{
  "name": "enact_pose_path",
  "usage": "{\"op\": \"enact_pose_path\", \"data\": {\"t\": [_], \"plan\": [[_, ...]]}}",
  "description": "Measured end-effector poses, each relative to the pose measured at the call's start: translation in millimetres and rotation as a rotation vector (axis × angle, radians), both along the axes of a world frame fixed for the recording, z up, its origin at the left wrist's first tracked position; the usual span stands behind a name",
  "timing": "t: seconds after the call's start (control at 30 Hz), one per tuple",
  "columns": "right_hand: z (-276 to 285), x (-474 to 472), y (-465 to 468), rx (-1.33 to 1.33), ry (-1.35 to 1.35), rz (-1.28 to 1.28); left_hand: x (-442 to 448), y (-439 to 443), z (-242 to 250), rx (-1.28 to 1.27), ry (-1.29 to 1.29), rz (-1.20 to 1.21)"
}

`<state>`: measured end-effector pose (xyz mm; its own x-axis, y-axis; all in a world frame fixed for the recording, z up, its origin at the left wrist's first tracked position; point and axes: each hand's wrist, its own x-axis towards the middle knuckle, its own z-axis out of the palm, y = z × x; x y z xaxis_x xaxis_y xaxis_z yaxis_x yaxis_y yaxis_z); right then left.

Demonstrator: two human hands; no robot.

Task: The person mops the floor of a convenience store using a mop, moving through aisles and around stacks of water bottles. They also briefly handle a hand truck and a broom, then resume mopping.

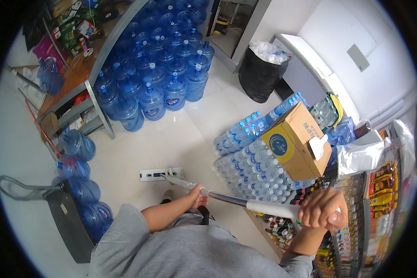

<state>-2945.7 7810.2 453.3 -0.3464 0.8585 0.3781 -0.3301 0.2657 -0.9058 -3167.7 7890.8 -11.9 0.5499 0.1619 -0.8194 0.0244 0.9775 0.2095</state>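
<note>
A flat mop with a white and chrome pole (227,198) slants across in front of me. My right hand (322,210) is wrapped around the white grip at its upper end. Lower on the pole, my left hand (197,197) holds it near a white collar. The rectangular mop head (147,175) lies on the pale tiled floor (125,156), a little ahead of my shoe (167,195). Its cleaning pad is hidden beneath the white plate.
Large blue water jugs (152,102) crowd the far side, and several more (85,189) line the left wall. To the right are shrink-wrapped bottle packs (250,170), a cardboard box (299,142) and drink shelves (354,212). A black trash bag (262,74) stands beyond.
</note>
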Motion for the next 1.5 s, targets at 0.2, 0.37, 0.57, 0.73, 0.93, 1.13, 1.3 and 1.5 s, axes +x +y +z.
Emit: {"op": "enact_pose_path", "data": {"t": [0.2,0.37,0.57,0.73,0.93,1.13,1.3,1.5], "plan": [[17.4,47.0,-103.0,0.008,-0.034,-0.459,101.8,-76.3,3.2,-0.148,-0.127,-0.221],[25.0,58.5,-183.1,0.147,-0.008,-0.702,172.3,-141.0,0.9,-0.213,-0.216,-0.308],[9.5,76.0,-214.0,0.156,0.098,-0.833,191.2,-166.3,8.2,-0.139,-0.055,-0.05],[-9.4,71.0,-187.6,0.132,0.015,-0.863,160.3,-122.7,17.0,-0.168,0.184,0.083],[-68.6,16.9,-108.3,0.054,0.079,-1.17,69.6,-19.3,-10.5,-0.092,0.418,0.296],[-151.2,-79.1,-7.2,0.053,0.306,-0.818,-63.0,92.9,-66.6,0.037,0.621,0.608],[-198.0,-160.6,62.7,-0.087,0.184,-0.728,-160.8,184.2,-127.5,-0.035,0.746,0.972],[-221.2,-206.7,123.9,-0.093,0.114,-0.385,-225.1,240.4,-152.5,-0.091,0.751,1.165]]}}
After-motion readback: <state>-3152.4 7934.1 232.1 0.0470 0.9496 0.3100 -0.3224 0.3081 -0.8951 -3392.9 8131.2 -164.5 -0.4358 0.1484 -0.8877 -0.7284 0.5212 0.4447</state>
